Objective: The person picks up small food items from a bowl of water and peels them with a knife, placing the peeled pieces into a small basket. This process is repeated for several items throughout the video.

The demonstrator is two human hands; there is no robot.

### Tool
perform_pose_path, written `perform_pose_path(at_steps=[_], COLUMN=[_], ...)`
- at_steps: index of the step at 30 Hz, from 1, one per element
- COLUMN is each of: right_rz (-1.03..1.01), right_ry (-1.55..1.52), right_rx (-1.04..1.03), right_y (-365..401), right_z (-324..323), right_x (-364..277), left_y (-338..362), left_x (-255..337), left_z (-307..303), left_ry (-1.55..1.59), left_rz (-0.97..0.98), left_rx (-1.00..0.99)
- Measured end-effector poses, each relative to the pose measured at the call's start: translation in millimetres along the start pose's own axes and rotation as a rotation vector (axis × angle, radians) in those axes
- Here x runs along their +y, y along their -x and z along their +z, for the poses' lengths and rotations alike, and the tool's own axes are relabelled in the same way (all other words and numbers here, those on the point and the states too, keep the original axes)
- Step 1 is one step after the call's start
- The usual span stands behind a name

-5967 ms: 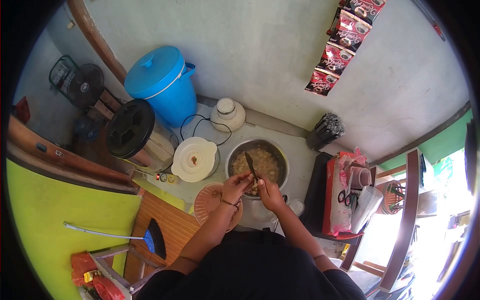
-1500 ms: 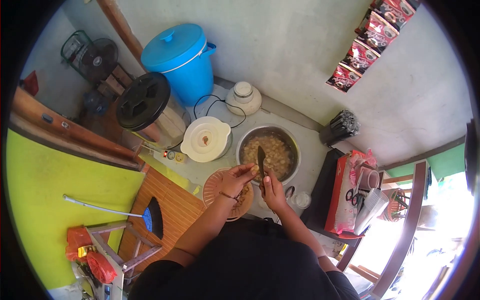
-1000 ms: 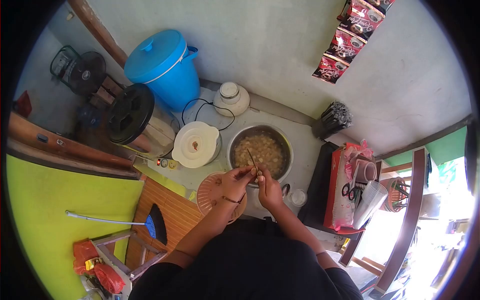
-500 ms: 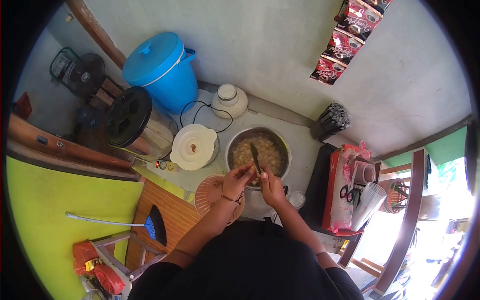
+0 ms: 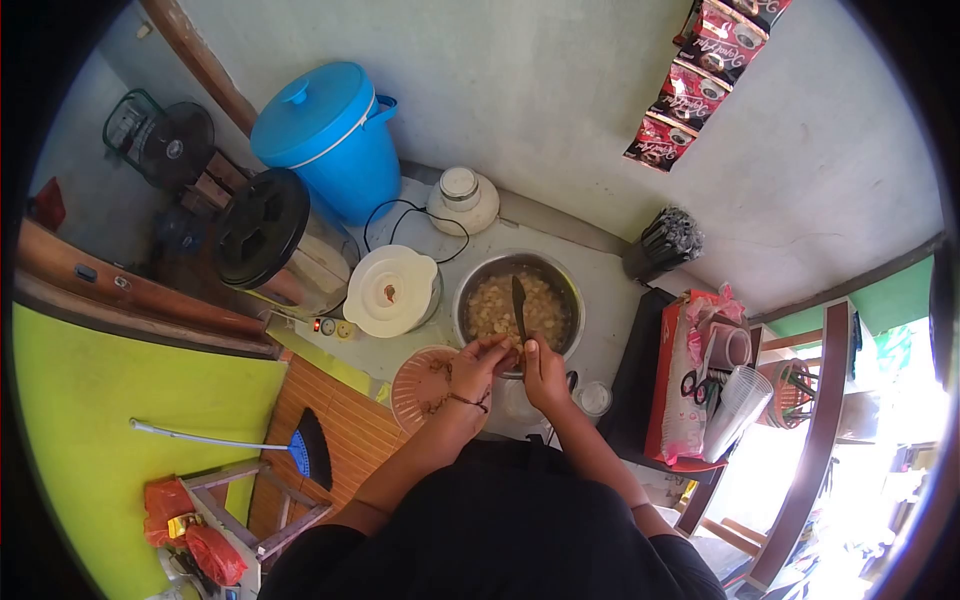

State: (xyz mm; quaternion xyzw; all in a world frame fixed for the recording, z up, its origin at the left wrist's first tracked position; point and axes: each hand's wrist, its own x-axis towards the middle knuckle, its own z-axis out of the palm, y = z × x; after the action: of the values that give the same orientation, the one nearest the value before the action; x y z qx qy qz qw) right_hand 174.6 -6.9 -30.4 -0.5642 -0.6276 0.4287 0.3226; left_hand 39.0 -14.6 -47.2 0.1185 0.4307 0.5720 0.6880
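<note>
A dark-bladed knife (image 5: pixel 519 302) is in my right hand (image 5: pixel 544 376), its blade pointing away from me over a metal basin (image 5: pixel 577 287). Pale chunks (image 5: pixel 492 303) sit in liquid inside that basin. Close beside the knife, at the basin's near edge, my left hand (image 5: pixel 476 372) has its fingers pinched together; what lies between them is too small to make out. Partly under my left wrist is a pinkish ribbed plastic bowl (image 5: pixel 408 388) with brownish scraps in it.
A white lidded container (image 5: pixel 385 285), a white round jar (image 5: pixel 463 203) and a blue lidded bucket (image 5: pixel 335 150) stand left and behind. To the right are a black bundle of straws (image 5: pixel 662 245), a red box (image 5: pixel 675 380) and a glass (image 5: pixel 594 399). A cable crosses the table.
The knife's blade has swung upright, with its tip farther from me. Both hands stay together at the basin's near edge, and the view has shifted slightly.
</note>
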Motion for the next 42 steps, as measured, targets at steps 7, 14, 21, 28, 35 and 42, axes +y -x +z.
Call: perform_pose_path(at_steps=[7, 14, 21, 28, 35, 42], right_rz=[-0.034, -0.039, -0.118, -0.018, -0.186, -0.128], right_ry=[-0.093, -0.097, 0.151, 0.034, -0.131, 0.095], right_rx=[-0.112, -0.148, -0.04, -0.072, -0.028, -0.018], right_y=[4.4, 7.5, 7.9, -1.1, 3.4, 3.4], right_z=[-8.1, -11.6, -3.5, 5.3, 1.4, 3.7], right_x=[-10.5, -25.4, -26.0, -5.4, -20.9, -14.8], left_y=[2.3, 1.8, 6.3, 8.3, -3.6, 0.6], left_x=[15.0, 14.9, 3.6, -2.9, 6.5, 4.6], left_z=[-0.1, -4.5, -5.1, -2.1, -12.1, -10.6], left_ry=[0.012, -0.107, -0.245, -0.254, -0.291, -0.26], left_rz=[0.019, 0.07, 0.207, 0.206, 0.193, 0.173], left_rx=[-0.074, -0.086, -0.067, -0.053, -0.055, -0.033])
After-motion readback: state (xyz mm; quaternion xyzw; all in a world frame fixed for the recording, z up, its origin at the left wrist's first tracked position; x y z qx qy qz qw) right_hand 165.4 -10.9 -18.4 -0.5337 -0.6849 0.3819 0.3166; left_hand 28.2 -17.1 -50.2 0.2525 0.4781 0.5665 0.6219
